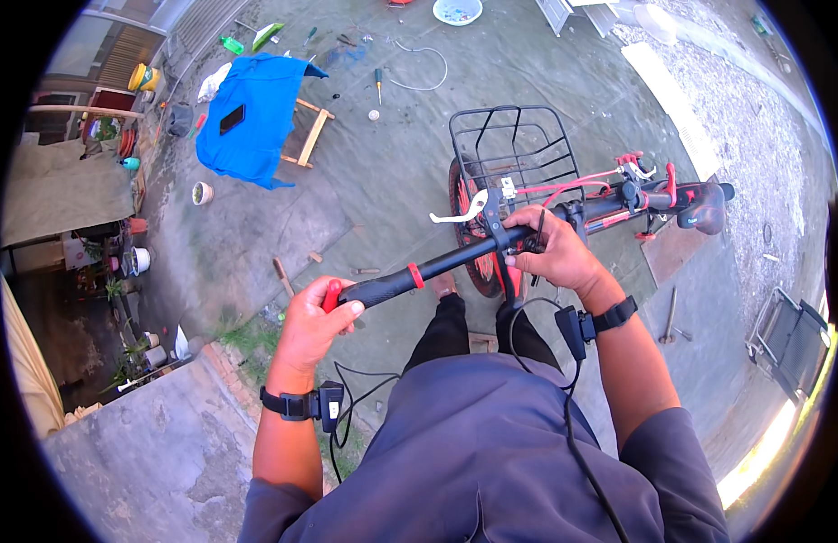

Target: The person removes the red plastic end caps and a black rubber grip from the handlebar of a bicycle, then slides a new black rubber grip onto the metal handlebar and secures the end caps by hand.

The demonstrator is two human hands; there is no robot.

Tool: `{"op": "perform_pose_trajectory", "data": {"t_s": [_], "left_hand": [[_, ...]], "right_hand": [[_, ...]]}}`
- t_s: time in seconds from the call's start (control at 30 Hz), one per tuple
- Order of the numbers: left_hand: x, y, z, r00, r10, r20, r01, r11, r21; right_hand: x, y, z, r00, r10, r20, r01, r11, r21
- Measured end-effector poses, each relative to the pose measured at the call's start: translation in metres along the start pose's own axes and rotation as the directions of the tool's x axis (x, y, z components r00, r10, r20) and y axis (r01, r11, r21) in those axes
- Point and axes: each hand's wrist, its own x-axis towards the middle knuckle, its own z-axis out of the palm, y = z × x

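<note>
A bicycle's black handlebar runs across in front of me. My left hand is closed around the end of its textured black grip, with the thumb on top and a red end piece at the fingers. A red ring sits at the grip's inner end. My right hand is closed at the brake lever's clamp, its fingers pinching a thin black piece whose kind I cannot make out. The white brake lever points left, away from the bar.
A black wire basket rises in front of the bar, above the front wheel. Blue cloth covers a wooden stool, with a phone on it. A screwdriver and a hammer lie on the ground. Cables hang from both wrists.
</note>
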Motion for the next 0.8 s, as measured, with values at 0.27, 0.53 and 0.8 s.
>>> {"op": "perform_pose_trajectory", "data": {"t_s": [0.27,0.53,0.8], "left_hand": [[-0.0024,0.0013,0.0021,0.999,0.053,-0.007,-0.052,0.998,0.019],[-0.0007,-0.0044,0.0002,1.0,0.019,0.001,-0.019,0.999,-0.043],[-0.0017,-0.0029,0.0,0.999,0.038,-0.003,-0.038,0.999,-0.012]], "right_hand": [[0.0016,-0.0036,0.002,0.999,0.05,-0.007,-0.049,0.996,0.077],[0.0023,0.0044,-0.001,1.0,-0.017,-0.006,0.017,1.0,0.006],[-0.0002,-0.0007,-0.0016,0.999,0.049,0.024,-0.05,0.998,0.033]]}}
